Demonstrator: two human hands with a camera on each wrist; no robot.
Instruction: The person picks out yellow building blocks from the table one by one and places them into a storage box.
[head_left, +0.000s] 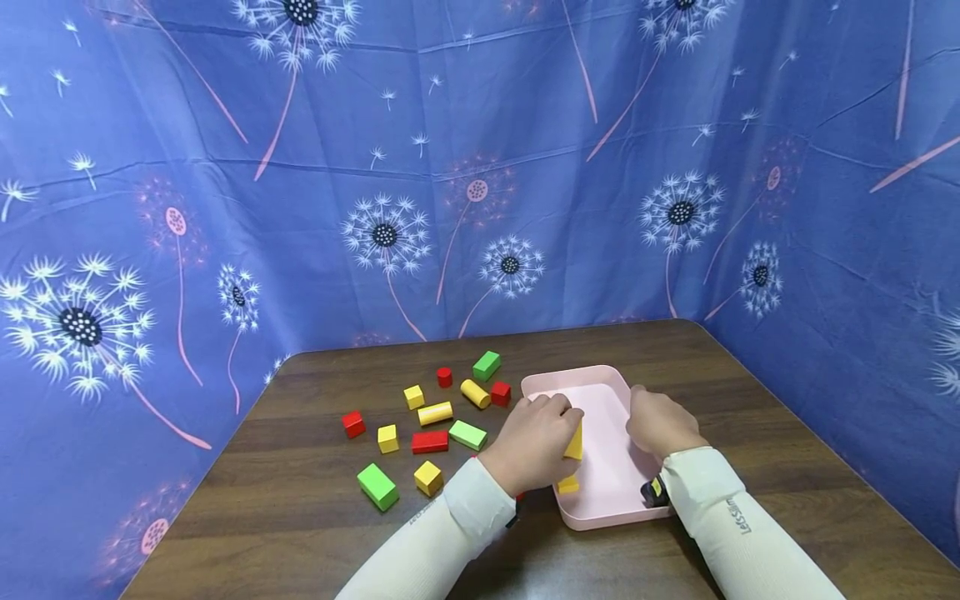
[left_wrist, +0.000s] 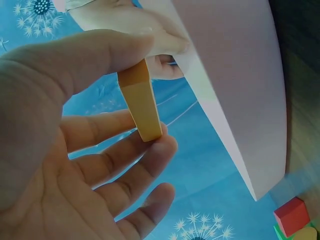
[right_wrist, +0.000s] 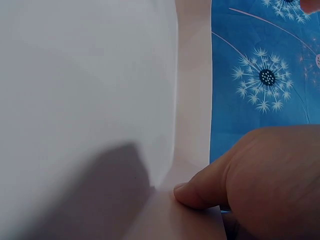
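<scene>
From my remote station I record the following. The left hand pinches a yellow block between thumb and fingertips; the little finger is clear of it. The block is off the table, by the left side of a pink tray.

The right hand grips the tray's right rim. The right wrist view shows its thumb pressed on the inside of the wall; the other fingers are mostly hidden there, and I cannot tell their exact placement.

A second yellow piece shows below the left hand, beside the tray's left wall, partly covered; I cannot tell its full shape.

Left of the tray, loose pieces lie apart or near one another on the brown wooden table. I note a green block nearest the front, a red block, two yellow cylinders, and a red cylinder towards the rear. A blue cloth with a dandelion print hangs behind the table.
</scene>
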